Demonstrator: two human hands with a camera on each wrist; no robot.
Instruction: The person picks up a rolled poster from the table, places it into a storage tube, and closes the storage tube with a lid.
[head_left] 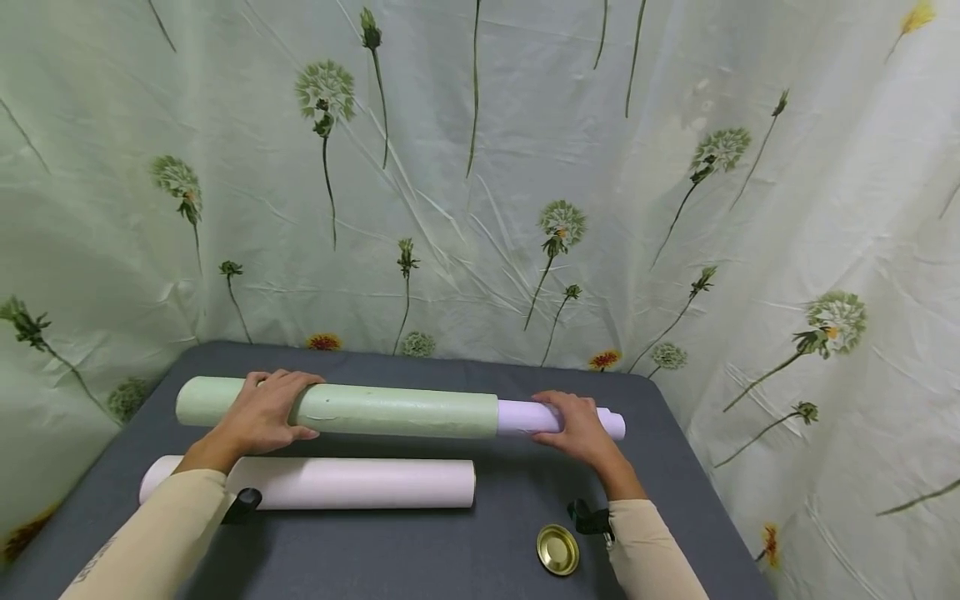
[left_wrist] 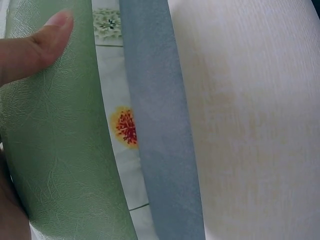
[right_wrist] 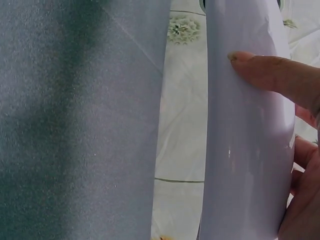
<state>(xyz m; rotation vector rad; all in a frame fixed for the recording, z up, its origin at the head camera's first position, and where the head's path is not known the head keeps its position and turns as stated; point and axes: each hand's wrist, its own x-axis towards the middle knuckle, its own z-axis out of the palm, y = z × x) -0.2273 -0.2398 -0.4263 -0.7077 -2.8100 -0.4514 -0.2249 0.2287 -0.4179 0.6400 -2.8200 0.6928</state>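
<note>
A thick pale green roll with a creased, leathery surface lies crosswise in front of me. From its right end sticks out a thinner, glossy lilac roll. My left hand grips the green roll left of its middle, thumb on the near side and fingers over the far side. With my right hand I hold the lilac roll close to its outer end. In the right wrist view the thumb presses along the glossy surface while the other fingers wrap behind, partly hidden.
A pinkish-white roll lies nearer to me, parallel to the green one, under my left forearm. A small round gold dish sits beside my right sleeve. The dark grey table ends at a flower-printed curtain.
</note>
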